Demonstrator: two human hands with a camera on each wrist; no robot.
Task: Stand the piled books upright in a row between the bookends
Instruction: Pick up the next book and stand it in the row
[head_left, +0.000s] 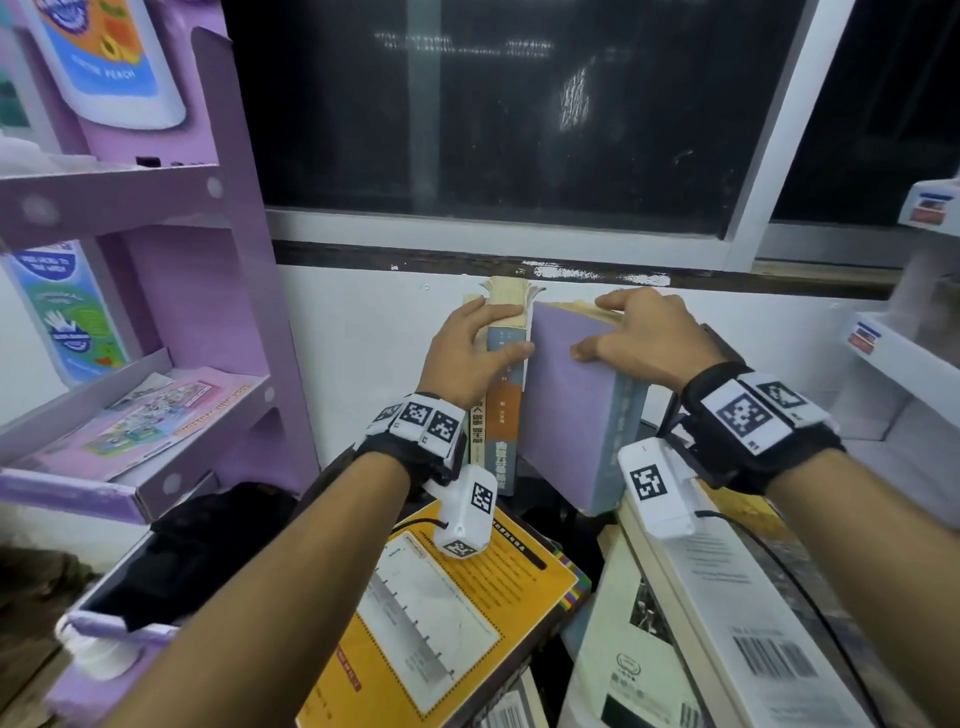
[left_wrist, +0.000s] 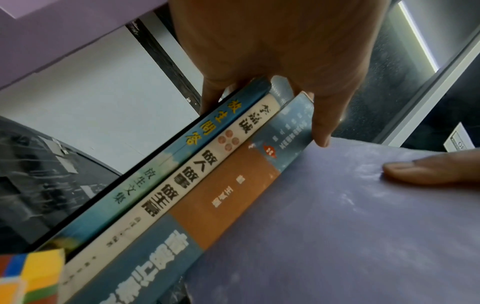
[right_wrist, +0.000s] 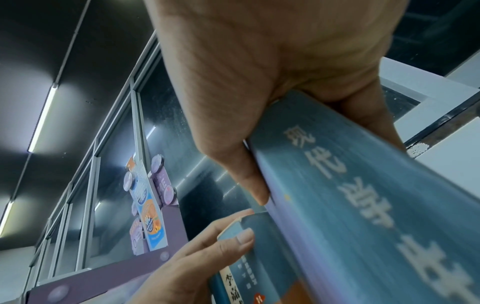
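Three thin books (head_left: 498, 415) stand upright against the wall. My left hand (head_left: 511, 332) grips their tops, thumb on the orange-and-blue spine (left_wrist: 226, 195), fingers over the far side. A thick purple book (head_left: 571, 415) with a blue spine (right_wrist: 363, 195) leans against them on the right, tilted. My right hand (head_left: 592, 327) grips its top edge, with the thumb (left_wrist: 428, 170) flat on the purple cover. In front lie piled books: a yellow one (head_left: 457, 597) and white ones (head_left: 727, 597). A dark upright piece (head_left: 714, 338) shows behind my right hand, and I cannot tell whether it is a bookend.
A purple display shelf (head_left: 208, 260) stands close on the left, with a purple tray holding something black (head_left: 182, 545) below it. A window sill (head_left: 519, 270) runs just above the books. A white shelf (head_left: 909, 364) is at the right. A many-coloured block (left_wrist: 31, 273) lies near the upright books.
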